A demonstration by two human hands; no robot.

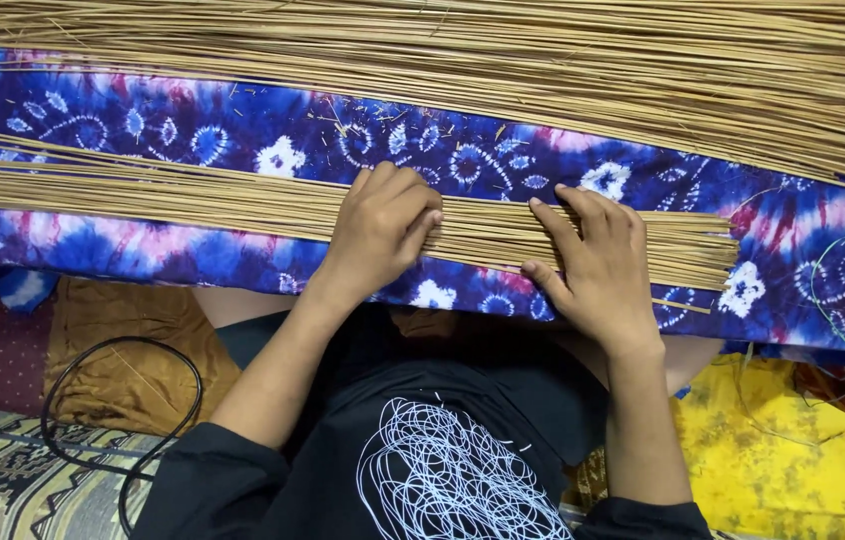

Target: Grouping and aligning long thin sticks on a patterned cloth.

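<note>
A flat row of thin tan straw sticks [143, 195] lies across a blue, purple and white tie-dye cloth [503, 160] spread over my lap. My left hand [380, 228] rests on the sticks with its fingers curled over them. To the right, my right hand [595, 262] lies on the same row near its right end, fingers spread and pressing down, thumb at the near edge. A much bigger heap of the same sticks [543, 60] covers the far side of the cloth.
A black cable [73, 385] loops over a brown cloth [133, 370] at the lower left, above a patterned mat [3, 480]. A yellow printed cloth [793, 450] lies at the lower right. A thin green thread [823, 290] curls on the tie-dye cloth.
</note>
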